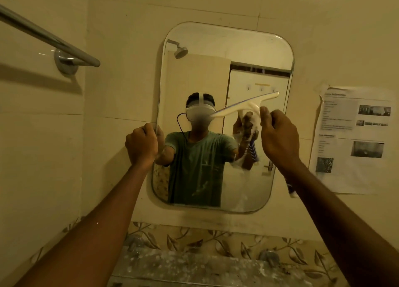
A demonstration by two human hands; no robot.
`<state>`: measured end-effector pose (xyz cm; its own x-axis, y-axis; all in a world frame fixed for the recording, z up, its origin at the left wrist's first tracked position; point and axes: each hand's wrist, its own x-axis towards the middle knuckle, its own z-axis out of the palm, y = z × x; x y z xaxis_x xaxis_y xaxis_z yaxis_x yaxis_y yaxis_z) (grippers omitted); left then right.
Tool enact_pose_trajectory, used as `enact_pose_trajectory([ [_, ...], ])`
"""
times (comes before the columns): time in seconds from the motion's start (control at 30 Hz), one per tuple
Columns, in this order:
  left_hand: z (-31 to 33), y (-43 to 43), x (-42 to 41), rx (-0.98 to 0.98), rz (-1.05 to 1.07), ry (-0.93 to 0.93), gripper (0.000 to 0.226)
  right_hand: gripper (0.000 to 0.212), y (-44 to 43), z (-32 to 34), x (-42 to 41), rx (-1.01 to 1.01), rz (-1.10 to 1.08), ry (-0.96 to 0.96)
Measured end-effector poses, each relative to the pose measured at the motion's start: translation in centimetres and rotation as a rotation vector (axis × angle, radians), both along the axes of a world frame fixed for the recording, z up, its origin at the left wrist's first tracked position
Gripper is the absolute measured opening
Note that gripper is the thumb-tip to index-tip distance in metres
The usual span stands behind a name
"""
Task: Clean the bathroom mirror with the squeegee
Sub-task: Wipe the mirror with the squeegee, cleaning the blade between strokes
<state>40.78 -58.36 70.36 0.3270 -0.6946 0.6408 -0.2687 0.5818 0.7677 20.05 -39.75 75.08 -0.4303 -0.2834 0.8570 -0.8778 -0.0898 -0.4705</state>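
A rounded rectangular mirror (pixel 216 55) hangs on the tiled wall ahead. A cream squeegee (pixel 248 106) lies tilted against the glass, its blade running from lower left to upper right across the middle. My right hand (pixel 278 135) is closed around the squeegee's handle, which is mostly hidden by my fingers. My left hand (pixel 141 144) grips the mirror's left edge, fingers curled round it. Wet smears and streaks show on the lower right part of the glass.
A metal towel rail (pixel 49 38) juts from the left wall at upper left. A printed paper sheet (pixel 349 140) is stuck to the wall right of the mirror. Below runs a leaf-patterned tile border (pixel 216 241) with two taps and a speckled ledge.
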Motion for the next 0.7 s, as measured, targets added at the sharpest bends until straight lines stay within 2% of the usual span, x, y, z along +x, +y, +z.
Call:
enact_pose_trajectory([
  [0.07,-0.1,0.0,0.1,-0.006,-0.004,-0.001,0.044,0.036,-0.6,0.6,0.6,0.028,-0.02,0.031],
  [0.17,0.0,-0.1,0.1,0.005,-0.025,-0.001,0.044,0.028,-1.1,0.2,1.2,0.193,-0.082,0.122],
  [0.27,-0.1,-0.6,0.2,0.006,-0.053,-0.006,0.043,0.021,-1.1,-1.7,1.5,0.256,-0.063,0.123],
  [0.33,-0.3,-0.9,0.2,-0.005,-0.064,-0.006,0.042,0.021,-1.2,-4.1,1.8,0.256,-0.063,0.09],
  [0.43,-0.5,-0.9,0.2,-0.012,-0.067,-0.007,0.042,0.04,-1.4,-10.1,2.3,0.24,-0.074,-0.039],
  [0.53,-0.3,-0.6,0.4,-0.003,-0.086,-0.007,0.042,0.032,-1.2,-15.1,3.8,0.351,-0.099,-0.154],
  [0.6,-0.1,-0.4,0.6,0.014,-0.105,0.0,0.043,0.033,-0.9,-15.2,4.5,0.369,-0.122,-0.167],
  [0.7,0.0,-0.6,0.9,0.015,-0.123,-0.019,0.043,0.033,-0.4,-10.9,4.8,0.242,-0.098,-0.237],
])
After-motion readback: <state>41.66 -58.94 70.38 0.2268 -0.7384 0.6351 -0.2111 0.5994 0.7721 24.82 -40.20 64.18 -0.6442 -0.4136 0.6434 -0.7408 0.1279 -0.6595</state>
